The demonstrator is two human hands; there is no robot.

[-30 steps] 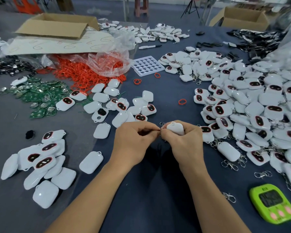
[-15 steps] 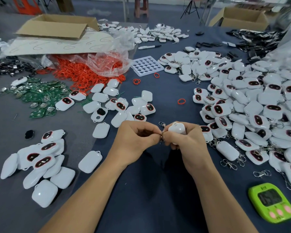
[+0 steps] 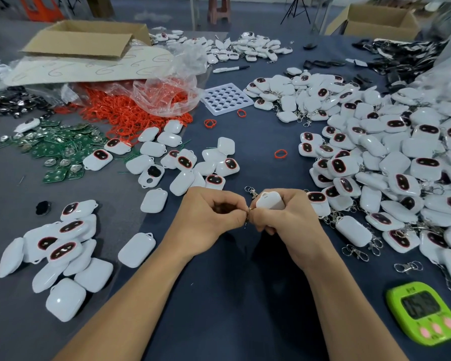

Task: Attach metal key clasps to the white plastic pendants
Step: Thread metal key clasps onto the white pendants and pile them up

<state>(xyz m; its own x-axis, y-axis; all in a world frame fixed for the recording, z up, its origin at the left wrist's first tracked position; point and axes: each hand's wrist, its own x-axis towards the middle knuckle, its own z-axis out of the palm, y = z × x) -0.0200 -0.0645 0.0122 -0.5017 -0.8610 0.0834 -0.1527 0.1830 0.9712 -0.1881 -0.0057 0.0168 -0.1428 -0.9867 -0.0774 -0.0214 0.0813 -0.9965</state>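
- The right hand (image 3: 289, 220) has its grip curled round a white pendant (image 3: 270, 200), low in the middle of the frame. Its loop end is turned toward the other hand, probably so the loop stays steady and easy to reach.
- The left hand (image 3: 208, 217) has a tight thumb-and-forefinger grip on a small metal clasp (image 3: 248, 212). It holds the clasp right against the pendant's loop, and I judge it is threading the ring on.
- Both hands hover just above the dark counter (image 3: 219, 295), close to the body, where fine work is easiest to see.
- At the right lies a big pile (image 3: 401, 157) of pendants, many with clasps showing, so it is probably the finished heap.
- Spare clasps (image 3: 354, 252) lie at the pile's near edge, within the right hand's reach.
- Bare pendants (image 3: 63, 246) sit lower left, probably waiting their turn.
- A card (image 3: 89, 69) at upper left carries hand-drawn loops that read as "6" several times over.
- The green timer (image 3: 425, 311) at lower right has a screen, but its digits are too blurred to read. I see no brand names.
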